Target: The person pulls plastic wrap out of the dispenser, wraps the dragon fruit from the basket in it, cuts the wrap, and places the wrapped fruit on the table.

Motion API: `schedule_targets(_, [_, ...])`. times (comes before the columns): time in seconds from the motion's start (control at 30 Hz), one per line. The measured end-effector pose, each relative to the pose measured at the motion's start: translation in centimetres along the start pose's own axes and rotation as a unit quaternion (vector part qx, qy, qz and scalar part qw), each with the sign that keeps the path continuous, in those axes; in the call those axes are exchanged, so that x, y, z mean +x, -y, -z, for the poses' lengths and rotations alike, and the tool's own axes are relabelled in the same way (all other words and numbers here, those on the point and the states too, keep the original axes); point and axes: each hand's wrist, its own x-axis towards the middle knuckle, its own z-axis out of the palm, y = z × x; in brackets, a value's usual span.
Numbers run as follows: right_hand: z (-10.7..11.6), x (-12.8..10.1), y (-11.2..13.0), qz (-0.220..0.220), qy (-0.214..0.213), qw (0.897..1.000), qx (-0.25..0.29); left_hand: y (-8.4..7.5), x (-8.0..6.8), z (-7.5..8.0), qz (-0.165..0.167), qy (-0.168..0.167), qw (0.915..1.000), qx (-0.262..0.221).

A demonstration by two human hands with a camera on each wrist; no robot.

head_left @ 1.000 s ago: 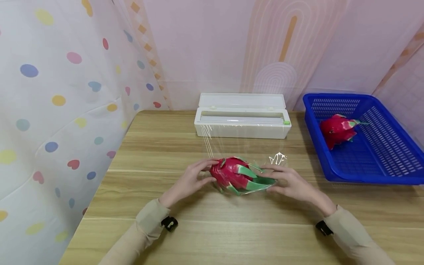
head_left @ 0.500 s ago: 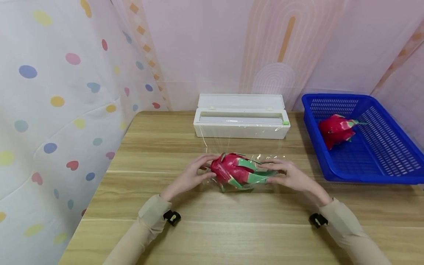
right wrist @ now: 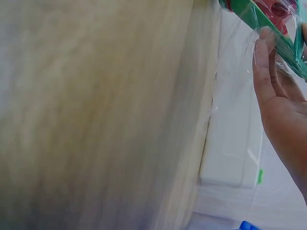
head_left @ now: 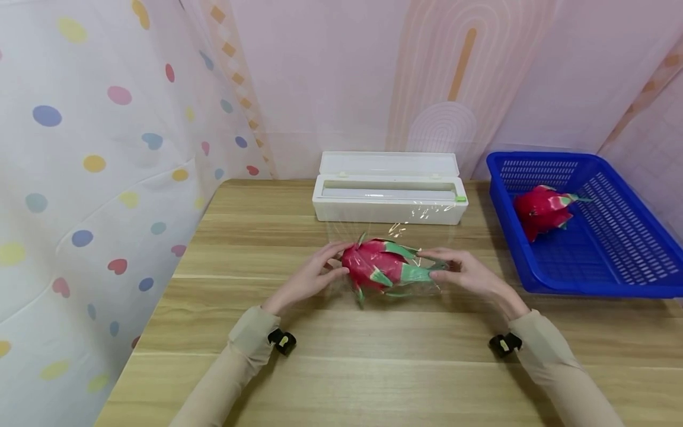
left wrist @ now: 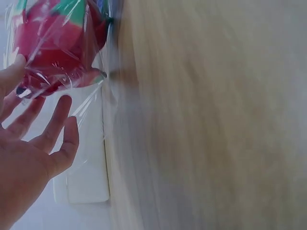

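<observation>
A red dragon fruit (head_left: 381, 268) with green scales lies on the wooden table (head_left: 373, 367), partly covered in clear cling film (head_left: 411, 219) that runs back to the white dispenser box (head_left: 389, 196). My left hand (head_left: 315, 274) touches the fruit's left end with straight fingers (left wrist: 53, 120); the film-covered fruit (left wrist: 53, 43) shows in the left wrist view. My right hand (head_left: 464, 274) holds the green-tipped right end, fingers (right wrist: 266, 62) pressing film against the scales (right wrist: 268, 24).
A blue plastic basket (head_left: 613, 279) at the right holds a second dragon fruit (head_left: 541, 210). A dotted curtain (head_left: 96, 178) hangs along the table's left side. The dispenser box stands open close behind the fruit.
Both hands have rolled the fruit away from me toward the dispenser, winding film round it. The loose film between fruit and box has shortened.
</observation>
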Motion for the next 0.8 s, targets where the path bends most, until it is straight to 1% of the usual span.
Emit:
schedule_targets(0.13, [0.2,0.2,-0.3,-0.014,-0.005,1.000,0.003,0.2,0.3,0.1,-0.002,0.004,1.0000,0.006])
schedule_targets(0.27, [0.3,0.5,-0.6,-0.007,-0.014,1.000,-0.005,0.4,0.6,0.2,-0.001,0.001,0.9998,0.018])
schedule_targets(0.4, [0.3,0.6,-0.9,0.006,-0.029,1.000,-0.001,0.5,0.9,0.1,-0.003,-0.003,0.9997,0.023])
schedule_targets(0.47, [0.2,0.6,-1.1,0.013,-0.040,0.999,0.010,0.5,1.0,0.1,-0.006,-0.006,0.9995,0.029])
schedule_targets(0.6, [0.1,0.6,-1.2,0.049,-0.068,0.996,0.025,0.4,1.1,0.0,-0.015,-0.016,0.9977,0.064])
schedule_targets(0.67, [0.0,0.7,-0.9,0.080,-0.087,0.993,0.006,0.4,1.2,-0.1,-0.027,-0.026,0.9956,0.086])
schedule_targets(0.7, [0.0,0.6,-0.3,0.092,-0.097,0.991,-0.012,0.3,1.3,-0.1,-0.031,-0.031,0.9945,0.095])
schedule_targets(0.77, [-0.1,0.6,0.1,0.116,-0.113,0.985,-0.066,0.2,1.4,-0.2,-0.042,-0.047,0.9920,0.109])
schedule_targets(0.8, [-0.1,0.6,0.3,0.129,-0.123,0.979,-0.098,0.1,1.5,-0.2,-0.050,-0.058,0.9901,0.117])
